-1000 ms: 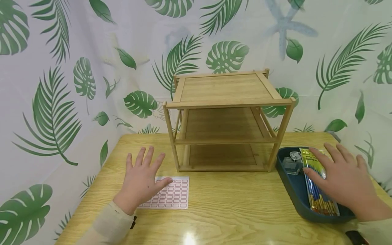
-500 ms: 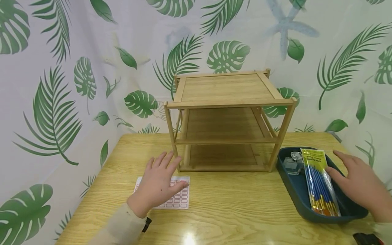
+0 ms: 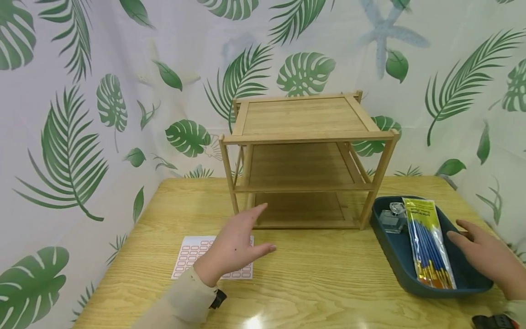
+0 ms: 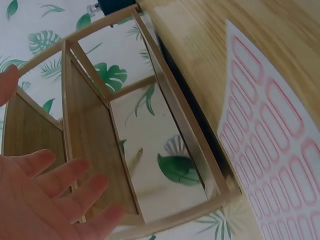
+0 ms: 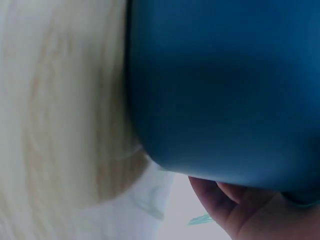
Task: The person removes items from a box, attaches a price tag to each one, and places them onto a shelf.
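My left hand (image 3: 232, 246) is held above the table with fingers extended and thumb apart, holding nothing. Under it lies a white sheet of red-outlined labels (image 3: 191, 253), partly covered by the hand. In the left wrist view, the label sheet (image 4: 270, 135) is on the right and the left hand (image 4: 45, 200) is at lower left, in front of the wooden shelf. At the right edge of a dark blue tray (image 3: 396, 269), my right hand (image 3: 489, 256) has loosely bent fingers. Its fingertips (image 5: 205, 192) are partly hidden behind the tray in the right wrist view; contact is unclear.
A three-level wooden shelf (image 3: 304, 137) stands at the back middle of the wooden table (image 3: 304, 274). Inside the tray lie a clear glass bottle (image 3: 392, 219) and a packet of blue-handled paintbrushes (image 3: 427, 242). Leaf-patterned cloth (image 3: 135, 114) hangs around the table.
My left hand has moved right across the label sheet and turned sideways. The right hand has drawn back from over the brush packet to the tray's right rim, its fingers bending more.
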The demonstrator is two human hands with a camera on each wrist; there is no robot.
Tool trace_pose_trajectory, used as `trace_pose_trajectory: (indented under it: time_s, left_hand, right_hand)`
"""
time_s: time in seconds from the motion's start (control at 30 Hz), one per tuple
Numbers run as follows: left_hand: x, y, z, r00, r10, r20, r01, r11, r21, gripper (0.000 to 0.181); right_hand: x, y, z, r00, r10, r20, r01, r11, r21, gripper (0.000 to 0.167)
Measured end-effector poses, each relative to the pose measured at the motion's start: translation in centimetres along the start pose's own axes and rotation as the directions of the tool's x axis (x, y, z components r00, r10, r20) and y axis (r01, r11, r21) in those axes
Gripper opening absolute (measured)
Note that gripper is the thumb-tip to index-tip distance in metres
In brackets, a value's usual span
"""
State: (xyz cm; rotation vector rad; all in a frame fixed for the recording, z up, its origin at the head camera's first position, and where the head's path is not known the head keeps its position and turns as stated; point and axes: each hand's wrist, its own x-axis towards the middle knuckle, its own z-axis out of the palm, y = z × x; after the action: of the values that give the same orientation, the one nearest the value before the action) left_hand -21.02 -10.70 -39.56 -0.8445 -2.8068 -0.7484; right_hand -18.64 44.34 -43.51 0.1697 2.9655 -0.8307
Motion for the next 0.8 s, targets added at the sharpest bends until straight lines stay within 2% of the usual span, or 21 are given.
trace_pose_trajectory:
  time_s: [0.13, 0.3, 0.43, 0.6, 0.8]
  left_hand:
    - [0.7, 1.1, 0.4, 0.998, -0.007, 0.056, 0.011, 0.998, -0.066, 0.096]
    - [1.6, 2.0, 1.3, 0.995, 0.01, 0.103, 0.0, 0.995, -0.101, 0.093]
    - [2.7, 2.8, 2.2, 0.99, 0.021, 0.138, 0.001, 0.987, -0.163, 0.091]
    - [4.3, 4.2, 3.6, 0.985, 0.034, 0.171, 0.012, 0.965, -0.26, 0.089]
    - [6.3, 5.7, 5.3, 0.976, 0.061, 0.207, 0.027, 0.916, -0.4, 0.087]
  right_hand:
    - [0.0, 0.9, 0.3, 0.998, -0.018, 0.053, 0.016, 0.999, 0.045, 0.071]
    - [0.1, 1.4, 0.4, 0.998, -0.035, 0.05, 0.032, 0.997, 0.064, 0.065]
    - [0.2, 1.5, 0.5, 0.998, -0.038, 0.047, 0.036, 0.999, 0.028, 0.063]
    - [0.2, 1.4, 0.5, 0.999, -0.044, 0.03, 0.044, 0.999, -0.007, 0.061]
    - [0.1, 1.2, 0.4, 0.999, -0.032, 0.04, 0.032, 0.999, -0.01, 0.062]
